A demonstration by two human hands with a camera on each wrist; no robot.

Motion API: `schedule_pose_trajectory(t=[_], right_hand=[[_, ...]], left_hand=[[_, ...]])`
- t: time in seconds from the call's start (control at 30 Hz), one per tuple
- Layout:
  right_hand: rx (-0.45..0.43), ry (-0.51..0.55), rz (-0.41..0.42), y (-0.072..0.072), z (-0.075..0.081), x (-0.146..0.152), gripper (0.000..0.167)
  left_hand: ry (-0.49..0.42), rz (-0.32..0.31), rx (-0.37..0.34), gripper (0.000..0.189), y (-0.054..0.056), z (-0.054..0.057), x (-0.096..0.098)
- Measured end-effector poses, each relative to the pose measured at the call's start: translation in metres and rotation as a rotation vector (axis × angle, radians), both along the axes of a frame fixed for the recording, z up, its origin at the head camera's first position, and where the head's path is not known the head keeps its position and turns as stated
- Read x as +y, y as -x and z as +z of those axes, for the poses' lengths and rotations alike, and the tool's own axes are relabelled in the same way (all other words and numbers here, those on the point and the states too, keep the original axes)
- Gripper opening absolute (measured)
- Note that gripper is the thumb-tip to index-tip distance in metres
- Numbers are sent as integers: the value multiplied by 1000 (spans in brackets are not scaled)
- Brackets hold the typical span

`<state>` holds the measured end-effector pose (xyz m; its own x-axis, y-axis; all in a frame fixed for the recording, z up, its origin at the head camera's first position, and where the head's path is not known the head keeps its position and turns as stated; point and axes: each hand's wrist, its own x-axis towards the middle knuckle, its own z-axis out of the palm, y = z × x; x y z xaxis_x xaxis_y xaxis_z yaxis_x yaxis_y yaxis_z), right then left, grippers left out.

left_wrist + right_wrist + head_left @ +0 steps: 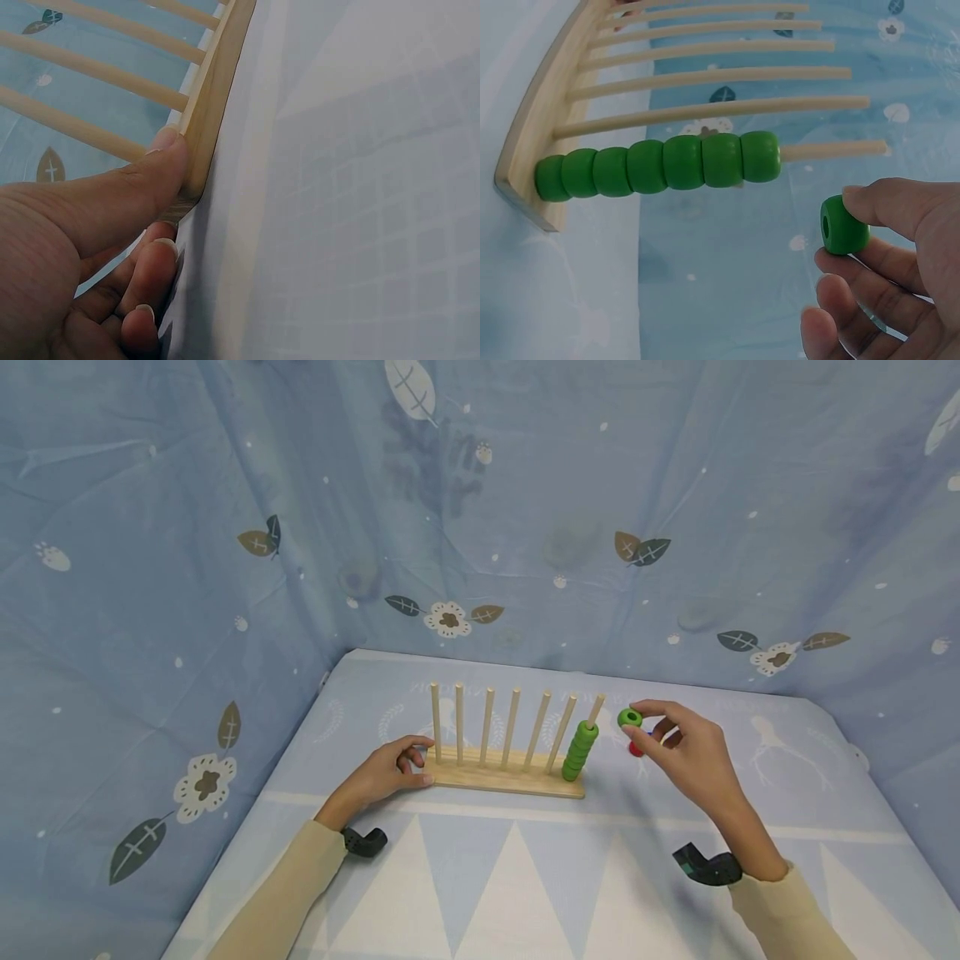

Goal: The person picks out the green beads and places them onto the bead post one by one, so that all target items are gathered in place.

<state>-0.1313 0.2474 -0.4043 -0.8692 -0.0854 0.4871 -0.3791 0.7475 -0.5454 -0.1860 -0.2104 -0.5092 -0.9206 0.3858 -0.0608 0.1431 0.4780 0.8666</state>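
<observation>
A wooden peg rack [495, 778] with a row of upright dowels stands on the table. Its rightmost dowel carries a stack of several green beads [664, 165], and the dowel's bare tip sticks out above them. My left hand [382, 772] grips the rack's left end, the thumb [161, 161] on the base and the fingers curled at its end. Between thumb and fingertips my right hand [693, 760] pinches a single green bead [846, 225], its hole facing the dowels. That bead is held apart from the stack, to the right of the dowel's tip.
Behind the right hand a red piece [636, 748] with a bit of blue beside it shows, mostly hidden by the fingers. A patterned cloth [525, 868] covers the table. Blue printed curtains [525, 527] close in the back and sides.
</observation>
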Motion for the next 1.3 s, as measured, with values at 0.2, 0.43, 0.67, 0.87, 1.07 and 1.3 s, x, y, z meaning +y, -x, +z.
schedule_pose_trajectory(t=[0.2, 0.43, 0.67, 0.87, 1.07, 1.3], right_hand=[[19, -4, -2, -1, 4, -1, 35], [29, 1, 1, -3, 8, -3, 36], [38, 10, -2, -3, 12, -4, 36], [47, 14, -1, -3, 15, -4, 36], [53, 24, 6, -3, 18, -6, 36], [60, 28, 5, -2, 21, -8, 36]], left_hand=[[-8, 3, 2, 60, 1, -1, -1], [-5, -1, 7, 61, 1, -1, -1], [-10, -3, -2, 61, 0, 0, -1], [0, 0, 0, 61, 1, 0, -1], [-1, -1, 2, 60, 0, 1, -1], [-4, -3, -3, 61, -1, 1, -1]])
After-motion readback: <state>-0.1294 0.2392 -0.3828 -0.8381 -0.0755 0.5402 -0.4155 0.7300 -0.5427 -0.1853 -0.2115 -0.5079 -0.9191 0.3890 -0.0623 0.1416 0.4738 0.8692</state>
